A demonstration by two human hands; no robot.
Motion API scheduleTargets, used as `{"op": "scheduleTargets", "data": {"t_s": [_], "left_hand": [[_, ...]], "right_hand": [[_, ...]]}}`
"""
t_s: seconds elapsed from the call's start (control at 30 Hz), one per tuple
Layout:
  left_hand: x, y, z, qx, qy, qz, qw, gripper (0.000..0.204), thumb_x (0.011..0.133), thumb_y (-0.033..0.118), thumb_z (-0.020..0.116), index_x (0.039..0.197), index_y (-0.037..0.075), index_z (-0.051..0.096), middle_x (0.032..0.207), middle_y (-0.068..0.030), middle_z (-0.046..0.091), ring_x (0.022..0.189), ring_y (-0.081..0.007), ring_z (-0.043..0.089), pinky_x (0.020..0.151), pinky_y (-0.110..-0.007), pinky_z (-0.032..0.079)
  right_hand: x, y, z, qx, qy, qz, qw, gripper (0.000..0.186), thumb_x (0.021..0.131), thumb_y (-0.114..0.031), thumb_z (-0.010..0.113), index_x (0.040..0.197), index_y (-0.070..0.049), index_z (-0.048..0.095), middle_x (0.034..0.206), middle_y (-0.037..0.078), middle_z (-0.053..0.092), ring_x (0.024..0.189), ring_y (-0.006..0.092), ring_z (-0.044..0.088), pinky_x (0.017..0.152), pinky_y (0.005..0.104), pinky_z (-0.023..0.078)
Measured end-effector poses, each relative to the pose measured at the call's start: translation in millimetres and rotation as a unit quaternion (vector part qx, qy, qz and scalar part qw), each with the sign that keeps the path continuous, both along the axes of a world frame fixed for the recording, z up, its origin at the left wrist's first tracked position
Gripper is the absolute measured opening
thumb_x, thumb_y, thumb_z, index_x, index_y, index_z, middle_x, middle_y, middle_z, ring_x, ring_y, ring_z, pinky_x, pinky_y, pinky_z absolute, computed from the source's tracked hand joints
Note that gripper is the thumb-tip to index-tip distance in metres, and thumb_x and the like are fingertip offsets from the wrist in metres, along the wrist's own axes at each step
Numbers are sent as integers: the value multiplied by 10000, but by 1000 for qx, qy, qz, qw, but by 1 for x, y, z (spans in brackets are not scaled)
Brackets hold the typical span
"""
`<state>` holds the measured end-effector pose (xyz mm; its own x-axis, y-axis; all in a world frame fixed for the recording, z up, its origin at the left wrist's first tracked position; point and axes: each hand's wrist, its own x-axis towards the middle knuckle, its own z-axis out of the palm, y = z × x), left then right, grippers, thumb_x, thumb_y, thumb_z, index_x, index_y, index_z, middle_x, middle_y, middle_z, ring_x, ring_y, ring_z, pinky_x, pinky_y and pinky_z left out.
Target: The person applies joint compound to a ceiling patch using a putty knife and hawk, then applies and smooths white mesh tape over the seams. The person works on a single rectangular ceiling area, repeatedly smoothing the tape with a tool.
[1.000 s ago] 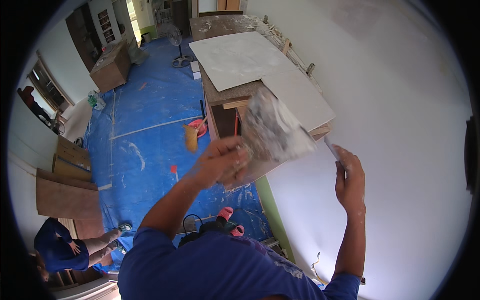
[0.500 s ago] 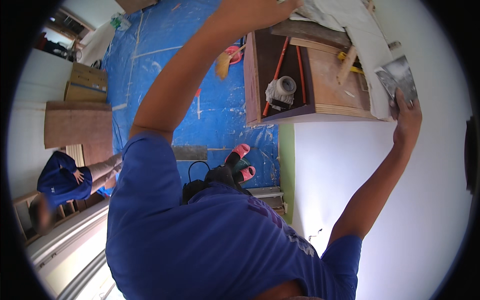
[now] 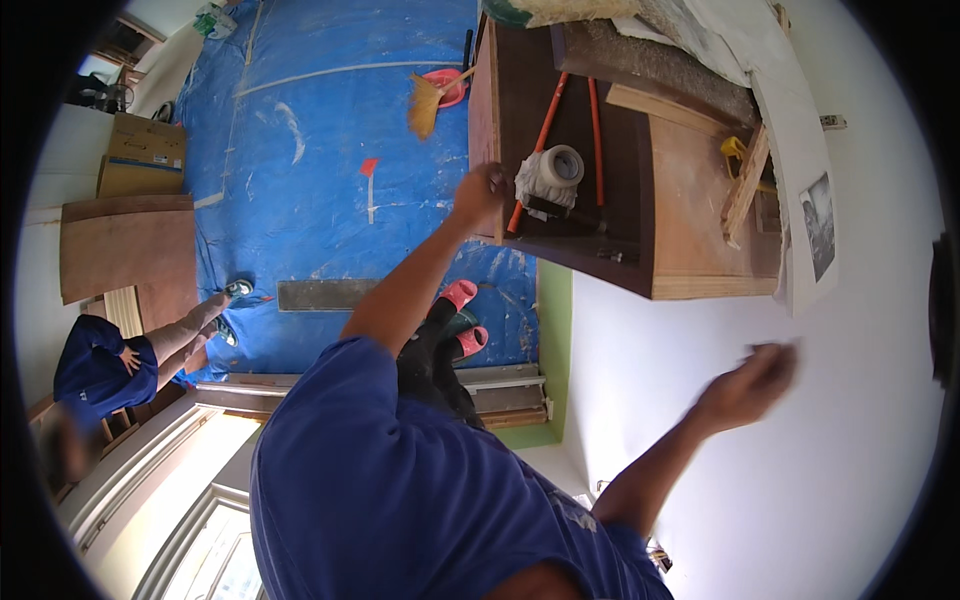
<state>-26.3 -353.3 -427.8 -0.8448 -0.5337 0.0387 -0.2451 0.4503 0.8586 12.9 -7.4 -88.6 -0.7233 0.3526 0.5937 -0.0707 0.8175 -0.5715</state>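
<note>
My left hand is by the left side panel of a dark wooden cabinet. Its fingers are curled in, and whatever they may hold is hidden. In front of the white wall, my right hand hangs below the cabinet's right corner, its fingers smeared by motion. A flat grey rectangular plate lies on a white strip along the wall, apart from that hand. Inside the cabinet, a roll of tape sits on a crumpled white bundle between two orange-red rods.
A wooden stick and a yellow-handled tool rest at the cabinet's right. Blue sheeting covers the floor, with a broom, a pink dustpan and a grey board. A person stands at the left near a cardboard box.
My right hand has let go of the grey plate and come down toward me. My left hand has moved from the cabinet's far top to its left side.
</note>
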Motion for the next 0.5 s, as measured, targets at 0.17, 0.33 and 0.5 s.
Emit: {"op": "scheduleTargets", "data": {"t_s": [0.17, 0.33, 0.5], "left_hand": [[-71, 58, -82, -174, 3, -284, 943, 469, 893, 151, 747, 1347, 89, 644, 1232, -180, 712, 988, -418, 746, 872, -511, 599], [-147, 72, -150, -202, -36, -356, 912, 442, 964, 206, 669, 1371, 52, 590, 1101, -222, 738, 928, -417, 770, 787, -549, 628], [-185, 83, -216, -262, -132, -329, 897, 365, 1022, 190, 548, 1349, 54, 636, 1022, -261, 756, 894, -400, 783, 720, -528, 627]], "right_hand": [[251, 76, -248, -95, -752, 250, 602, 231, 1059, -74, 611, 1281, -12, 624, 1223, 178, 733, 994, 284, 728, 924, 407, 572], [332, 94, -262, -167, -815, 224, 508, 304, 1039, -82, 640, 1333, -20, 596, 1249, 176, 728, 1010, 282, 730, 920, 405, 576], [332, 92, -268, -206, -808, 190, 519, 385, 1019, -91, 669, 1385, -28, 567, 1275, 174, 723, 1027, 279, 732, 916, 402, 580]]}}
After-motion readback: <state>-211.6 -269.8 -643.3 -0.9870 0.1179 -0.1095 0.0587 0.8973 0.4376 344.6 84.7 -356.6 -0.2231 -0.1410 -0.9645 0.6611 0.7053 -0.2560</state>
